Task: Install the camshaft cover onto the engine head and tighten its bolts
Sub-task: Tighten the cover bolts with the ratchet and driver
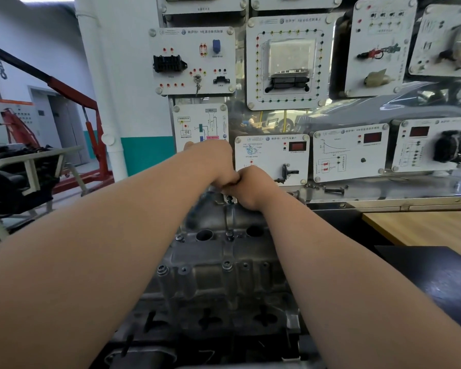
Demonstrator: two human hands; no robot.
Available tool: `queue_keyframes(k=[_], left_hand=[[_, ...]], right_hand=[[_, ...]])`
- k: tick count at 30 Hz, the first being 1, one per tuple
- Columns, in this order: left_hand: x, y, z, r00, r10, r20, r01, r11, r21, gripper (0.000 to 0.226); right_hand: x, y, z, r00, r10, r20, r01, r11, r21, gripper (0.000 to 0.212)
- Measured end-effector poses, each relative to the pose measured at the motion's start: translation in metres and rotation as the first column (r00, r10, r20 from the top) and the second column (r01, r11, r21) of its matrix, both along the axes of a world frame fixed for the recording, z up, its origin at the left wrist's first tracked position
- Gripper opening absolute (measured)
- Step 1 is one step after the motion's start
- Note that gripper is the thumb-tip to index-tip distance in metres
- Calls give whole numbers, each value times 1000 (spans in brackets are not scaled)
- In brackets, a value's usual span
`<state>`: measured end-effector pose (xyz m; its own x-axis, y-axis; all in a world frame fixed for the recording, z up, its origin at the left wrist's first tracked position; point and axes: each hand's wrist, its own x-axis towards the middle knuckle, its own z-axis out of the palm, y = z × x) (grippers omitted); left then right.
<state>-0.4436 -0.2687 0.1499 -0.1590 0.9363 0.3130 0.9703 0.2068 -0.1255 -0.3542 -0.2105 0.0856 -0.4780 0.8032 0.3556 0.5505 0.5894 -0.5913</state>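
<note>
Behind hang white training boards (272,158), and I see the camshaft cover (210,278) sitting on the engine head (210,322), with my left hand (216,166) and right hand (253,187) curled and pressed together over its far end, likely to screw it down, though what they grip is hidden.

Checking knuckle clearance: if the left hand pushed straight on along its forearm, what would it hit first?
The right hand: the left hand touches it at the knuckles. Past that, likely the white panel behind, though depth is unclear.
</note>
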Motion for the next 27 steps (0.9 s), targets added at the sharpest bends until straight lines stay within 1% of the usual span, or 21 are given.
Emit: queue_keyframes(k=[2,3,5,6,8,11,13,15,17,19,21,23,25,27], left_hand=[[2,2,-2,998,7,59,-10,999,39,30],[2,2,-2,998,8,60,-10,999,32,30],[2,0,1,1000,-3,13,4,1000,-23,28],[2,-2,3,1000,-21,-15,20,998,-54,25],[-2,-4,5,998,-65,-26,62,994,-92,10],[-9,-5,1,990,-142,-5,141,986,-86,25],[-13,-5,-1,984,-169,56,172,984,-55,30],[-13,-4,-1,986,-141,92,144,989,-27,31],[-11,-3,-2,992,-83,95,83,997,-1,19],[-7,-1,-5,991,-55,123,49,998,49,26],[-1,1,-6,986,-44,160,29,995,92,27],[6,0,-4,991,2,137,-8,999,44,26],[13,-4,3,998,53,44,-50,995,-83,23],[16,-6,9,999,46,-18,-48,988,-145,19]], right_hand=[[1,0,0,1000,-6,11,6,1000,0,30],[1,-1,0,1000,-2,7,2,1000,-3,30],[0,-1,-1,1000,23,-6,-23,1000,-12,25],[0,-1,-2,999,40,-12,-40,999,-14,22],[1,-1,-2,997,67,-28,-68,998,-19,18],[2,0,-1,998,58,-38,-58,998,-15,16],[1,1,-1,999,32,-28,-32,999,-7,26],[-1,2,-1,1000,10,-15,-10,1000,-9,32],[-2,1,-1,1000,-9,-13,9,1000,-22,35],[-2,0,0,1000,-26,-10,26,999,-26,34],[-1,0,-1,999,-36,-1,36,999,-15,31],[-1,0,-1,999,-36,2,36,999,-12,30],[-2,1,-1,999,-34,6,34,999,-16,30],[-3,2,-2,999,-33,21,33,999,-7,31]])
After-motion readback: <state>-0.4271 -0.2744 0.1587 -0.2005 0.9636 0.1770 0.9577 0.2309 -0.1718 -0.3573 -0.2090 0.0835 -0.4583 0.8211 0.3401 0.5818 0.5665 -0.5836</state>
